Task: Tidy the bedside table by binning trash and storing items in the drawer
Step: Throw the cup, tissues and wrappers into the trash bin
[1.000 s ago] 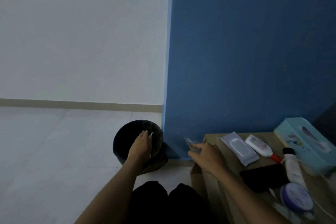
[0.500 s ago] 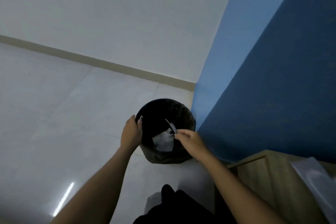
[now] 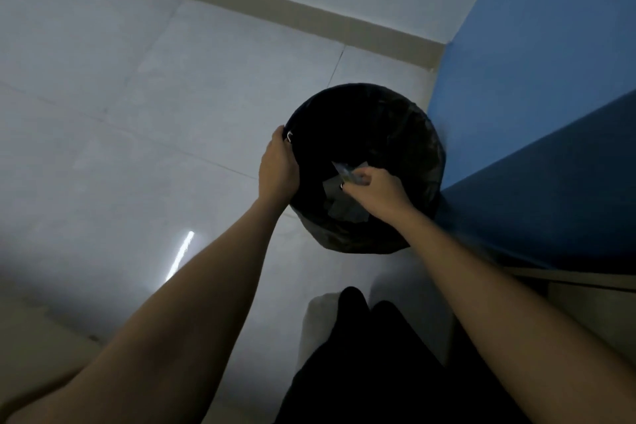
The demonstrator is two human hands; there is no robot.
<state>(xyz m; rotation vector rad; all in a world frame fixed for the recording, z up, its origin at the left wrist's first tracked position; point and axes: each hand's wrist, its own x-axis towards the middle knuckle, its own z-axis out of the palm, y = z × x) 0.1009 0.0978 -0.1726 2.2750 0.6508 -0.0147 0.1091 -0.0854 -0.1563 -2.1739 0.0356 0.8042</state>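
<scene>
Binning step, mid-drop. Right hand (image 3: 378, 194) hangs over the mouth of the black trash bin (image 3: 406, 107), grip narrow: thumb and fingertips pinch a small flat wrapper (image 3: 340, 169). It is thin and pale, too blurred to say what it is. The wrapper sits above the opening, inside the rim outline, not yet released.

Left hand (image 3: 278, 165) grips the near-left rim of the bin, fingers curled over the edge, steadying it by the look. The bin is lined with a dark bag and stands on the tiled floor (image 3: 137, 107), close against the blue wall (image 3: 550, 62) corner. Pale paper scraps (image 3: 339, 208) lie at the bottom, below the right hand.

Table (image 3: 592, 306) shows only as a dim pale edge at lower right. Its top is out of frame, so I cannot tell how much is left to sort. Dark trousers (image 3: 361, 372) fill bottom centre.

Judgement: one piece of trash is about to go in. The drawer is not in view, so storing likely comes later.

Next move calls only for opening the pinch so the wrapper falls clear of the rim and bag folds. A light flat piece may flutter or cling to the fingers, so it is best released low and central. After that, both hands let go of the bin and turn to the table for the next item.
</scene>
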